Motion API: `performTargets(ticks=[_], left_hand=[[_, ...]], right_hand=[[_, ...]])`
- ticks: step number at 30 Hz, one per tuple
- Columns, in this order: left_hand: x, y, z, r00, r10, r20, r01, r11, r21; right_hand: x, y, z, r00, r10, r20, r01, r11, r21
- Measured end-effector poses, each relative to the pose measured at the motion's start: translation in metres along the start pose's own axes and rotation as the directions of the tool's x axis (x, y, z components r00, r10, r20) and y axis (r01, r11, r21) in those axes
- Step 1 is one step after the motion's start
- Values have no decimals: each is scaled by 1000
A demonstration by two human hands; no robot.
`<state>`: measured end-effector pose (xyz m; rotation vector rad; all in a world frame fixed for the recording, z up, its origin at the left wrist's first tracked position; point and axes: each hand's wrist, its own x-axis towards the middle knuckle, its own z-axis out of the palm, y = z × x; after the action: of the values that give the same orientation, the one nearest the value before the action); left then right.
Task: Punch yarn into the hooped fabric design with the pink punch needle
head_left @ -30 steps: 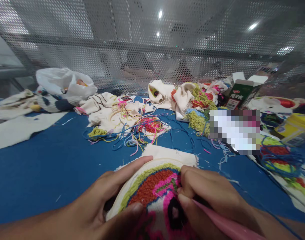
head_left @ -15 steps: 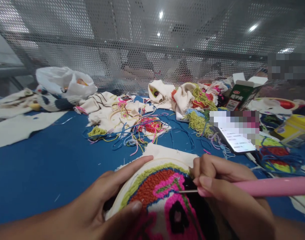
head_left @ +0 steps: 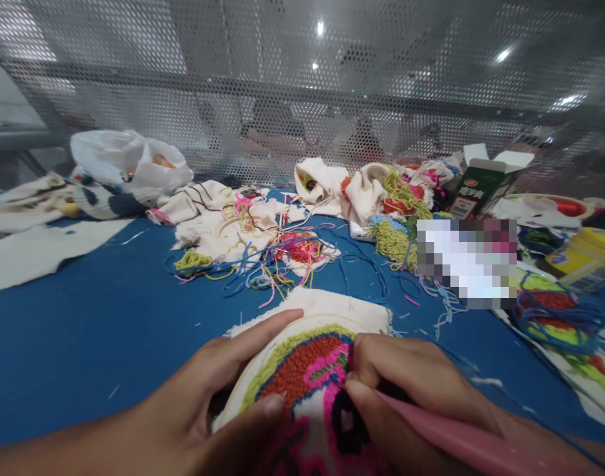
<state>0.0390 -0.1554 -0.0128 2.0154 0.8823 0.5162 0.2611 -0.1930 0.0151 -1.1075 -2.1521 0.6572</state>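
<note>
My left hand [head_left: 223, 390] grips the left side of a round embroidery hoop [head_left: 240, 393], its thumb on the front and its fingers along the outer edge. Looped yarn in yellow-green, rust red, bright pink, blue and black covers much of the cloth, with a bare off-white patch [head_left: 309, 410] in the middle. My right hand [head_left: 411, 383] holds a punch needle by its pink handle [head_left: 455, 430] and lies low over the hoop's right part. The needle's tip is hidden by my fingers. Behind the hoop the spare white cloth [head_left: 332, 304] sticks out.
Cloth scraps [head_left: 217, 225] and tangled yarn [head_left: 302, 248] lie across the blue table [head_left: 108, 324]. At the back are a white plastic bag [head_left: 128, 158] and an open green box [head_left: 481, 188]. A blurred-out phone [head_left: 465, 264] and a yellow tub [head_left: 587, 258] sit right.
My right hand has come left and closer to the cloth, its handle now slanting down to the right. The metal needle, visible before, is now hidden. My left hand stays on the hoop.
</note>
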Motion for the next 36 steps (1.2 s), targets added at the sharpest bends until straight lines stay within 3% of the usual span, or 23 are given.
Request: performTargets(ticks=[6, 13, 20, 23, 26, 30, 33, 36], left_hand=[[-4, -5, 4, 995, -57, -82, 58, 998, 12], [-6, -6, 7, 989, -9, -149, 10, 1000, 10], [-7, -5, 7, 986, -7, -167, 9, 1000, 14], [-7, -4, 8, 983, -47, -175, 46, 999, -9], [-5, 0, 8, 982, -93, -166, 85, 995, -57], [-3, 3, 8, 988, -107, -108, 96, 990, -106], [-3, 1, 7, 988, -104, -116, 93, 991, -95], [-3, -3, 5, 991, -62, -115, 53, 995, -80]], right_hand=[[-1, -2, 0, 996, 18, 90, -13, 998, -55], [-1, -4, -5, 984, 173, -44, -163, 970, 183], [-7, -6, -5, 934, 336, -120, -301, 923, 241], [-4, -8, -5, 958, 265, -108, -243, 953, 182], [0, -4, -2, 994, 86, -65, -80, 993, 87], [-1, 6, 12, 997, -71, -31, 67, 993, -98], [-4, 11, 18, 992, -112, -57, 100, 979, -178], [-4, 11, 12, 996, -75, -52, 64, 980, -191]])
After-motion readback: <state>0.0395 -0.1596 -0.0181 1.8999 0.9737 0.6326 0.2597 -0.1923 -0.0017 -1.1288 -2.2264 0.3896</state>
